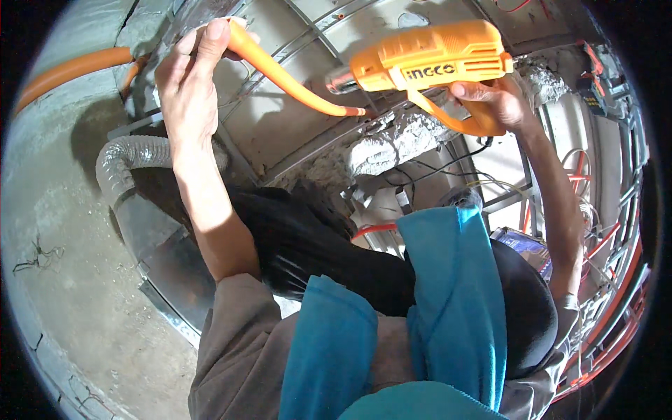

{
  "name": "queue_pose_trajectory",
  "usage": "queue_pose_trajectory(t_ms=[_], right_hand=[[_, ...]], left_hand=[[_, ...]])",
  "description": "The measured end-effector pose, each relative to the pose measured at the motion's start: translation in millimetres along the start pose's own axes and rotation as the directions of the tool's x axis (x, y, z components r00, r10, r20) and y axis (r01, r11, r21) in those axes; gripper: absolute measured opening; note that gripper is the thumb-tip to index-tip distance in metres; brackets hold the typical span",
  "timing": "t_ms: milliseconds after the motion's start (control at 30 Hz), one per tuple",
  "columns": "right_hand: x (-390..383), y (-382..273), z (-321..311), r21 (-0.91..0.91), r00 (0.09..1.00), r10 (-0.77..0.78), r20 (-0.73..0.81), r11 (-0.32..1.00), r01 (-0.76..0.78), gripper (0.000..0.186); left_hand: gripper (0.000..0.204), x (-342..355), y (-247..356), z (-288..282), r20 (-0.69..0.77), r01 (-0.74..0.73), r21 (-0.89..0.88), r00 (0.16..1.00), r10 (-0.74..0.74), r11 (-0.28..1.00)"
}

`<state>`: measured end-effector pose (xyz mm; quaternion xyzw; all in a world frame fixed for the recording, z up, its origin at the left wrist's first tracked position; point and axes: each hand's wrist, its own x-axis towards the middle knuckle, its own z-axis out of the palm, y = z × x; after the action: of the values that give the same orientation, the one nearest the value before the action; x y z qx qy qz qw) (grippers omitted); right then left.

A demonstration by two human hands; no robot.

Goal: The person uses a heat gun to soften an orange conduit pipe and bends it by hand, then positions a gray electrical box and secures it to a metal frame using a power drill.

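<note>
An orange flexible tube (280, 78) curves down to the right from my left hand (196, 73), whose fingers grip its upper end; its lower end has a short copper-coloured tip. My right hand (490, 103) is wrapped round the handle of an orange heat gun (420, 52), with the thumb forward. The gun's metal nozzle (341, 82) points left toward the middle of the tube, a little apart from it in the picture.
Metal framework (315, 31) and broken concrete (392, 148) lie beyond my hands. A silver flexible duct (126, 157) runs at the left beside a concrete surface (70, 294). Another orange pipe (70, 70) crosses upper left. Wires and red conduits (605, 245) line the right.
</note>
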<state>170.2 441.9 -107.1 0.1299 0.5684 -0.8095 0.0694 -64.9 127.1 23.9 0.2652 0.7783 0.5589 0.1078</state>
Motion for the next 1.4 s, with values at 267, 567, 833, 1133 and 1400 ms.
queue_pose_trajectory(t_ms=[267, 567, 833, 1133, 1400], right_hand=[[-5, 12, 4, -0.057, 0.999, -0.028, 0.016, 0.998, 0.029, 0.049], [1, -19, 6, 0.038, 0.980, -0.169, 0.103, 0.985, 0.166, 0.037], [14, 28, -18, -0.152, 0.992, 0.055, -0.111, 0.986, -0.072, 0.030], [-14, 39, -12, -0.308, 0.988, 0.151, -0.027, 0.939, -0.152, 0.038], [-6, 16, -15, 0.089, 0.996, 0.072, -0.052, 0.994, -0.067, 0.063]], left_hand=[[0.037, -1, 6, 2, 0.008, 0.022, 0.022, 1.000, -0.022, 1.000], [0.044, 0, 4, 4, 0.055, 0.033, -0.029, 0.998, -0.032, 0.999], [0.052, 5, 9, -17, 0.124, 0.041, -0.047, 0.992, -0.035, 0.998], [0.051, -16, -1, -12, 0.182, 0.056, 0.155, 0.980, -0.084, 0.986], [0.041, -2, -5, -4, 0.133, 0.148, -0.111, 0.982, -0.133, 0.983]])
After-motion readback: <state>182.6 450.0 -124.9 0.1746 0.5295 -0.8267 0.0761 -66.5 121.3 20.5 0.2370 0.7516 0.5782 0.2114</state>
